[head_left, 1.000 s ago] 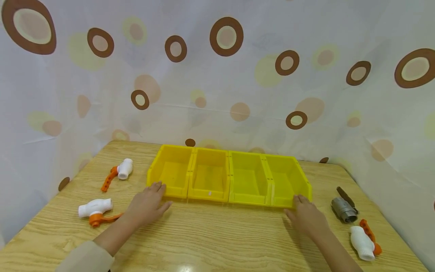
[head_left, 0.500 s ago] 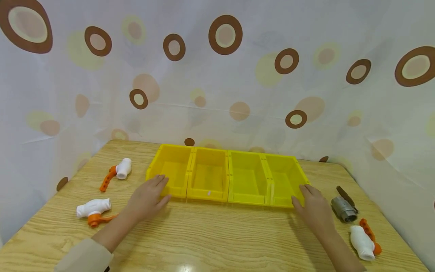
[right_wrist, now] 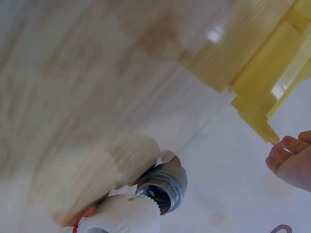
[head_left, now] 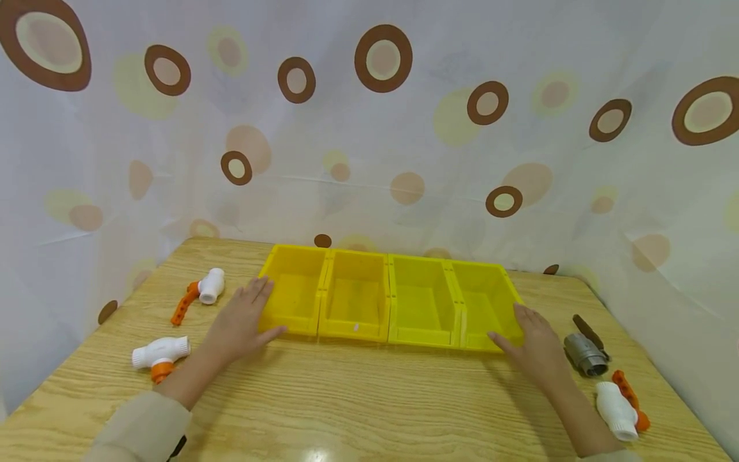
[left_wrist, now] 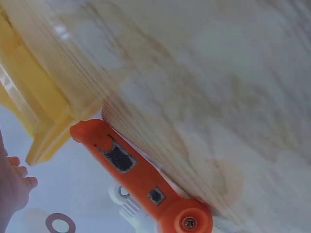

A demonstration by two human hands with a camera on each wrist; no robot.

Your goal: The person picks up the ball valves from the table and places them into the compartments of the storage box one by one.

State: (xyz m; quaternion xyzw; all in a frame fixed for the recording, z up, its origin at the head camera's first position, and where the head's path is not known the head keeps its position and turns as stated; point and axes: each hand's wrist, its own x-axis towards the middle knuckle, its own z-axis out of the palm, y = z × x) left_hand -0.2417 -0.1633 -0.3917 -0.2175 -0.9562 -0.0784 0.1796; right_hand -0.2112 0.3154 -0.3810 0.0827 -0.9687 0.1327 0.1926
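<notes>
A row of several yellow storage bins (head_left: 355,298) stands side by side at the back of the table. My left hand (head_left: 233,327) is at the outer side of the leftmost bin, fingers extended along its edge and thumb spread toward the front. At the opposite end, my right hand (head_left: 541,350) lies against the side of the rightmost bin (head_left: 491,311), its thumb in front. In the right wrist view the fingertips of the right hand (right_wrist: 294,160) meet the bin's edge (right_wrist: 272,73). The left hand (left_wrist: 14,189) is partly cut off in its wrist view.
On the left lie two white ball valves with orange handles, one farther back (head_left: 212,286) and one nearer (head_left: 161,353), partly behind my left forearm. At right are a grey valve (head_left: 586,354) and another white ball valve (head_left: 616,410). A patterned curtain (head_left: 369,141) borders the table.
My left hand has slid forward along the leftmost bin's side. My right hand has shifted outward and forward, from the front corner to the bin's side. The bins look unmoved.
</notes>
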